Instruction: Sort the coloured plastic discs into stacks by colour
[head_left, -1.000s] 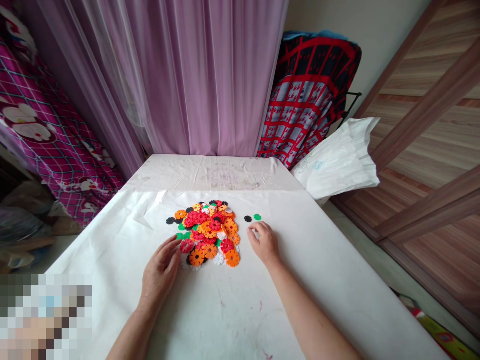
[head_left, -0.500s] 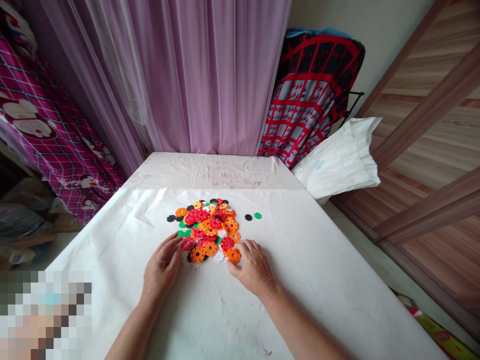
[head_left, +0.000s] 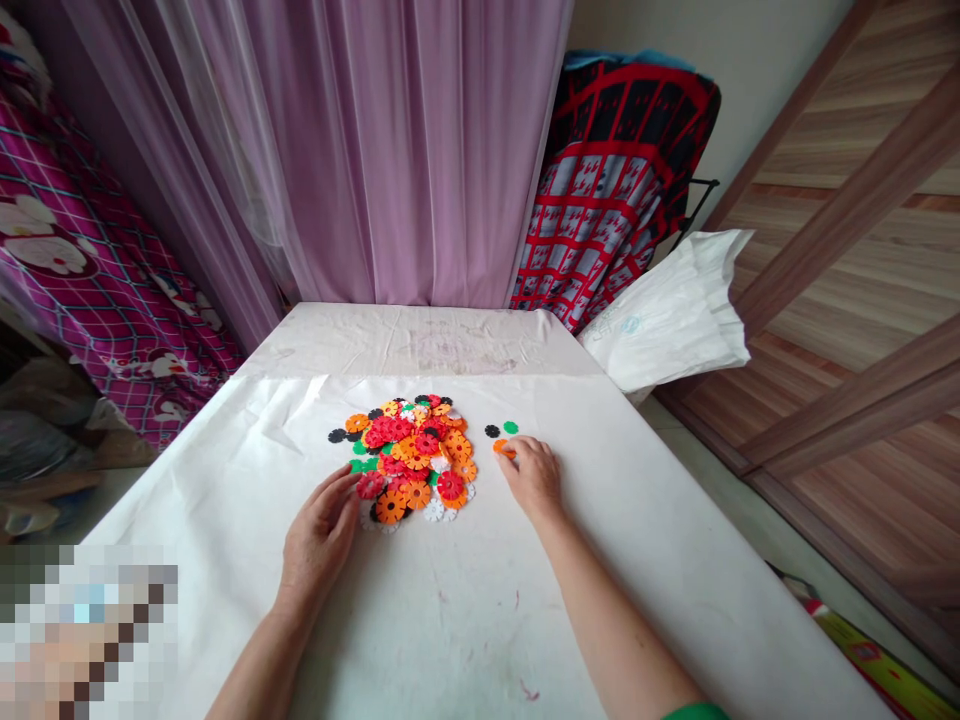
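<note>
A heap of notched plastic disks (head_left: 412,455) in orange, red, green, black, yellow and white lies on the white-covered table (head_left: 450,620). My right hand (head_left: 535,476) is right of the heap, thumb and fingers closed on an orange notched disk (head_left: 503,448). Just beyond it lie a black disk (head_left: 492,431) and a green disk (head_left: 511,428), apart from the heap. My left hand (head_left: 324,525) rests at the heap's left edge, fingers stretched out beside the green and red disks, holding nothing I can see.
Purple curtains (head_left: 397,150) hang behind the table. A white paper bag (head_left: 667,315) stands by the right far edge, near a red-and-black patterned cloth (head_left: 585,200). Wooden doors (head_left: 847,280) are on the right, and a magenta patterned cloth (head_left: 112,270) hangs at left.
My right hand has picked an orange disk from the heap's right edge and carried it right and away from me, close to the loose black and green disks. My left hand has stayed put.
</note>
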